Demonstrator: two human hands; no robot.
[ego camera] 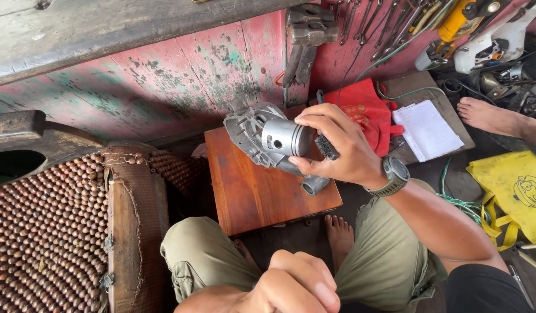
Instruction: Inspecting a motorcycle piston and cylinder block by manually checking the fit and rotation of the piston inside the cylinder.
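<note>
Right hand [337, 148] grip closed around piston assembly [273, 142].

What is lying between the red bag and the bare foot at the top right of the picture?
In the head view, a white paper pad lies on a dark board between the red bag and the bare foot. A green cord passes there too.

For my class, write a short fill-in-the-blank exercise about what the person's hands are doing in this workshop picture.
1. The right hand holds a silver piston and a small ____.
2. The left hand rests on the person's ____.
3. The grey metal casing lies on a small wooden ____.
4. On the right wrist sits a ____.

Missing words: brush; knee; table; watch
</note>
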